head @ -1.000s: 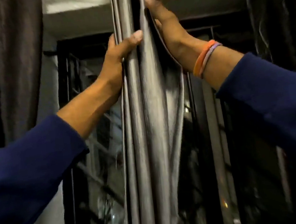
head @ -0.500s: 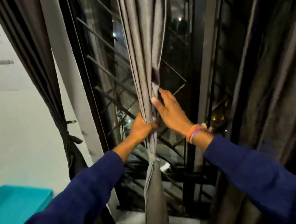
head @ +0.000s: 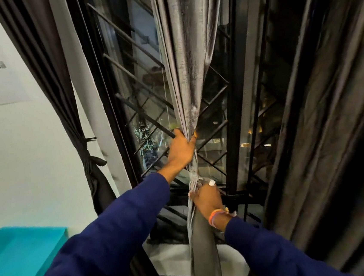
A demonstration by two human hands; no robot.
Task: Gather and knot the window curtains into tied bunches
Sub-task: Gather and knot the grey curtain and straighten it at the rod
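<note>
The grey curtain (head: 187,54) hangs in front of the window grille (head: 140,92), shiny and ribbed with long vertical folds, wide at the top and narrowing to a tight neck where it is gathered; below the neck it twists into a small knot-like bunch (head: 194,178) and then drops as a darker, smoother column toward the window sill (head: 173,260). The left hand (head: 181,152) grips the gathered neck just above the bunch, fingers curled round the cloth from the left side, thumb up against the folds. The right hand (head: 207,199) sits directly beneath the bunch, fingers wrapped round the hanging column, an orange and pink band at its wrist. Both blue sleeves reach up from the lower edge. A dark curtain (head: 59,94) at the left is already tied into a bunch, beside a white wall (head: 21,154); another dark curtain (head: 332,122) hangs loose at the right
</note>
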